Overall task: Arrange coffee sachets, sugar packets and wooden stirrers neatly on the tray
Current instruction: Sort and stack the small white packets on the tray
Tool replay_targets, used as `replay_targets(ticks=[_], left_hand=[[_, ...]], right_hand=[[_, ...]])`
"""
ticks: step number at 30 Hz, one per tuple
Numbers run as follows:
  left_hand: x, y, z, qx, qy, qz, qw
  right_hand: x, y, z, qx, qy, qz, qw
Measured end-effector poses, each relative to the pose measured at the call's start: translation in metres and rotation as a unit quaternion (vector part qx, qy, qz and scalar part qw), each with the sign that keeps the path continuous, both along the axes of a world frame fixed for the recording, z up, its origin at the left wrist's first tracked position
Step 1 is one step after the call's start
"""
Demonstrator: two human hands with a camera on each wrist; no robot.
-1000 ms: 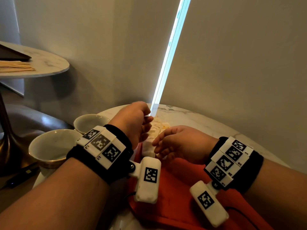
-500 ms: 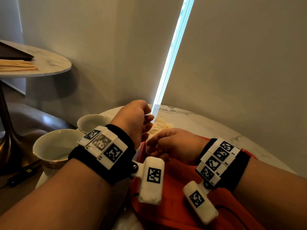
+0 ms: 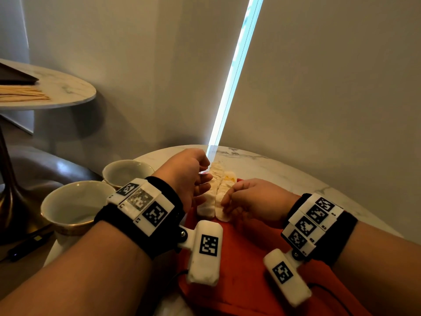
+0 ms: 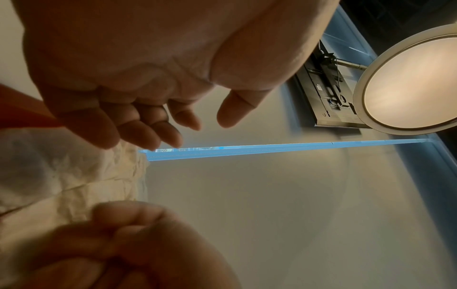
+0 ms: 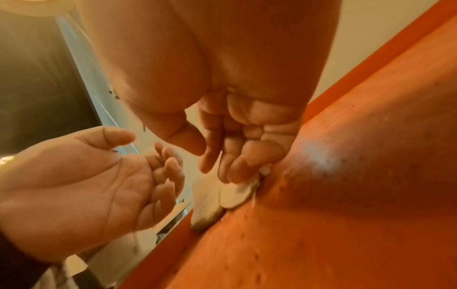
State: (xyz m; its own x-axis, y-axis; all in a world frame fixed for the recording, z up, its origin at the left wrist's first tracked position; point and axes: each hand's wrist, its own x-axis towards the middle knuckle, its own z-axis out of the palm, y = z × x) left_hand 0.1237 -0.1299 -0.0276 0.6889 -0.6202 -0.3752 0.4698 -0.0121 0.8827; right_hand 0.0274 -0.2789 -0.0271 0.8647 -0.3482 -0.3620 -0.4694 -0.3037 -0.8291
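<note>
We note right hand (image 3: 255, 199) grip pressing white packets (image 3: 214, 201) at orange tray (image 3: 239, 258) far edge; left hand (image 3: 186, 176) slack, empty. Risk: packets slide onto counter (image 3: 284, 169).

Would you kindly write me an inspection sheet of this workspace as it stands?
Surface: round marble table.
Job's things: orange tray with two pale packets side by side at its far edge; wooden stirrers away on the side table.
Clutter: two empty cups.
Grippers: left hand relaxed beside the packets, holding nothing; right hand fingertips press the right packet.
Cables: black cable from the right wrist camera.
Surroundings: blinds with a bright gap.
</note>
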Motion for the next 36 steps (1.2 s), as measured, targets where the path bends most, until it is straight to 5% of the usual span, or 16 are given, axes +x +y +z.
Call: replay_targets(ticks=[6, 10, 19, 36], left_hand=[[0.000, -0.002, -0.001, 0.000, 0.015, -0.008, 1.000], [0.000, -0.005, -0.003, -0.004, 0.018, -0.031, 0.999], [-0.012, -0.013, -0.008, 0.034, 0.015, -0.140, 0.989], [-0.012, -0.015, -0.012, 0.038, 0.001, -0.148, 0.988]], right_hand=[[0.017, -0.029, 0.002, 0.085, -0.068, -0.181, 0.977], [0.030, -0.029, -0.001, 0.178, -0.076, -0.178, 0.965], [0.040, -0.022, -0.001, 0.146, -0.075, -0.203, 0.965], [0.031, -0.011, -0.003, 0.227, -0.081, -0.214, 0.947]])
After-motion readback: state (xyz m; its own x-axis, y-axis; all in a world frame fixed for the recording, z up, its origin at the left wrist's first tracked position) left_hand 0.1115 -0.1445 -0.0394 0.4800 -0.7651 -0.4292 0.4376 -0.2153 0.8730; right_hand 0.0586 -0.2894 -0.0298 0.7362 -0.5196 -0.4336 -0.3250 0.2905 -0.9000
